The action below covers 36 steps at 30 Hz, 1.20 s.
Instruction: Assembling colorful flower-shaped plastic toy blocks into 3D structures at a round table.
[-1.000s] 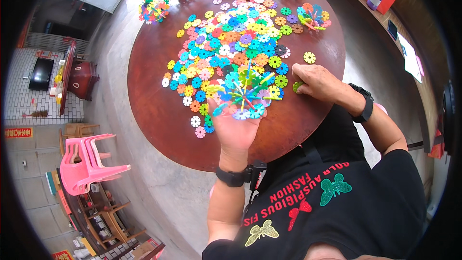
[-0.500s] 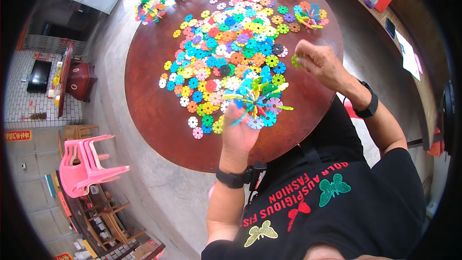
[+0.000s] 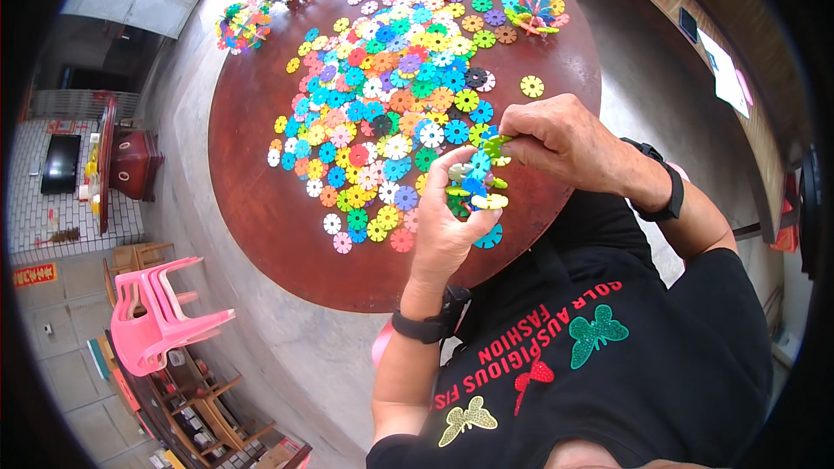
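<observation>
In my left hand (image 3: 447,230) is a cluster of interlocking snowflake discs (image 3: 476,175), in blue, green, yellow and white, with the fingers curled round its left side. My right hand (image 3: 560,143) pinches a lime-green snowflake disc (image 3: 496,149) at the upper right of the cluster. The disc seems to touch the cluster; whether it is slotted in I cannot tell. Both hands are above the near right part of a round brown table (image 3: 261,234). Just beyond them spreads a wide heap of loose snowflake discs (image 3: 391,95) in many colours.
A single yellow disc (image 3: 532,86) lies right of the heap. Several finished disc balls and flowers, such as a multicoloured flower (image 3: 534,10), stand along the far rim. Pink stacked chairs (image 3: 156,313) are on the floor at left. A side counter (image 3: 738,61) at right carries a phone (image 3: 688,24).
My right hand has moved left and nearer with the lime-green disc, bringing it to the cluster. My left hand has turned the cluster. The yellow disc at right now shows. The whole view has shifted slightly.
</observation>
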Available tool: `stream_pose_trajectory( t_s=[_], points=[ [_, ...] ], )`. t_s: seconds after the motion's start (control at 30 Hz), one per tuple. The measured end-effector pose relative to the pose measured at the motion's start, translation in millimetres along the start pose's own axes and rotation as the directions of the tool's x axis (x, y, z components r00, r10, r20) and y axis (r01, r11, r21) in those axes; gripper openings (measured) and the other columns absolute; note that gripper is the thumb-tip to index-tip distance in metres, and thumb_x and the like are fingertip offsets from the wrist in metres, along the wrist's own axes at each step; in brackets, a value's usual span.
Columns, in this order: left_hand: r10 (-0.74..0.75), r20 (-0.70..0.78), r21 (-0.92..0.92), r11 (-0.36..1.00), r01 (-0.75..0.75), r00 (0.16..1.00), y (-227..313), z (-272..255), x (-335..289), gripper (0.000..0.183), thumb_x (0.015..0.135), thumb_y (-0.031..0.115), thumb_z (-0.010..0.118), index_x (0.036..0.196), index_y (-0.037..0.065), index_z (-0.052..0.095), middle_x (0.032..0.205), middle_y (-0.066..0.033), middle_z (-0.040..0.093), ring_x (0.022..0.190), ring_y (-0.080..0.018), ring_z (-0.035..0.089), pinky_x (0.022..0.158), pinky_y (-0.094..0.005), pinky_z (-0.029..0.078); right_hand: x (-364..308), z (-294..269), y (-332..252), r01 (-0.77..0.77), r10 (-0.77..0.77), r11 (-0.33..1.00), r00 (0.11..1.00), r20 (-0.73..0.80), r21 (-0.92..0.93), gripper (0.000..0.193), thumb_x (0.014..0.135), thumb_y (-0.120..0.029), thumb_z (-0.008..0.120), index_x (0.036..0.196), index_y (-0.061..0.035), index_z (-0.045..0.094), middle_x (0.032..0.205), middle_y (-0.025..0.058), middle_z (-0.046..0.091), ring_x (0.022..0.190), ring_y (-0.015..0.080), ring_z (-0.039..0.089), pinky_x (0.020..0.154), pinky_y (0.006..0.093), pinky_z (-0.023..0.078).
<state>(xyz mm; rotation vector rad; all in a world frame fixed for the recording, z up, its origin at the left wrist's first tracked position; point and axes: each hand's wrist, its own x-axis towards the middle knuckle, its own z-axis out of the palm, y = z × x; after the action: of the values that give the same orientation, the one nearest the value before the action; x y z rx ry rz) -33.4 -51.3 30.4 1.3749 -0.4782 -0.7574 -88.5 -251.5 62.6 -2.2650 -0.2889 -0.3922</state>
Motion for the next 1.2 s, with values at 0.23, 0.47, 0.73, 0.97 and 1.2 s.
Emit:
stream_pose_trajectory(
  t_s=[0.23,0.47,0.73,0.97,1.2],
  points=[
    [0.026,-0.015,0.052,0.998,-0.025,1.000,0,-1,0,0.056,0.075,0.001,0.065,0.127,0.005,0.044,0.102,-0.0067,0.056,0.090,-0.0107,0.057,0.075,-0.0236,0.049,1,0,-4,0.000,0.000,1.000,1.000,0.017,-0.011,0.014,0.079,-0.007,0.064,0.079,-0.0006,0.052,0.066,0.0149,0.056,0.066,0.0338,0.059,0.059,0.0416,0.045],
    [0.030,-0.026,0.090,0.996,-0.028,0.999,-1,-3,0,0.055,0.075,0.001,0.065,0.126,0.005,0.044,0.104,-0.0068,0.055,0.091,-0.0115,0.057,0.077,-0.0250,0.049,3,1,-6,0.002,-0.002,1.000,1.000,0.009,0.013,0.014,0.079,-0.007,0.065,0.080,-0.0008,0.052,0.066,0.0148,0.055,0.066,0.0336,0.059,0.058,0.0409,0.045],
    [0.097,-0.053,0.279,0.957,-0.078,0.994,-5,-1,-3,0.053,0.073,0.000,0.065,0.123,0.004,0.046,0.108,-0.0080,0.052,0.092,-0.0143,0.059,0.075,-0.0261,0.049,-2,6,-8,-0.015,0.011,0.995,0.999,0.040,0.103,0.014,0.079,-0.008,0.064,0.080,-0.0008,0.052,0.067,0.0156,0.055,0.066,0.0344,0.059,0.058,0.0410,0.045],
    [0.128,-0.081,0.292,0.951,-0.099,0.989,-6,-3,-2,0.055,0.069,-0.002,0.062,0.121,0.004,0.047,0.110,-0.0106,0.051,0.095,-0.0191,0.059,0.079,-0.0303,0.049,0,12,-6,0.010,-0.005,0.994,0.999,0.052,-0.109,0.017,0.081,-0.009,0.062,0.077,-0.0006,0.048,0.065,0.0155,0.053,0.065,0.0345,0.059,0.057,0.0429,0.046],
    [0.228,-0.063,0.443,0.879,-0.177,0.972,-12,0,1,0.057,0.061,-0.001,0.059,0.117,0.003,0.047,0.115,-0.0158,0.051,0.110,-0.0311,0.049,0.096,-0.0389,0.040,-3,13,-9,0.028,-0.007,0.977,0.995,0.103,-0.209,0.017,0.080,-0.009,0.060,0.076,-0.0021,0.045,0.062,0.0137,0.051,0.061,0.0330,0.058,0.056,0.0407,0.047]
  ],
)
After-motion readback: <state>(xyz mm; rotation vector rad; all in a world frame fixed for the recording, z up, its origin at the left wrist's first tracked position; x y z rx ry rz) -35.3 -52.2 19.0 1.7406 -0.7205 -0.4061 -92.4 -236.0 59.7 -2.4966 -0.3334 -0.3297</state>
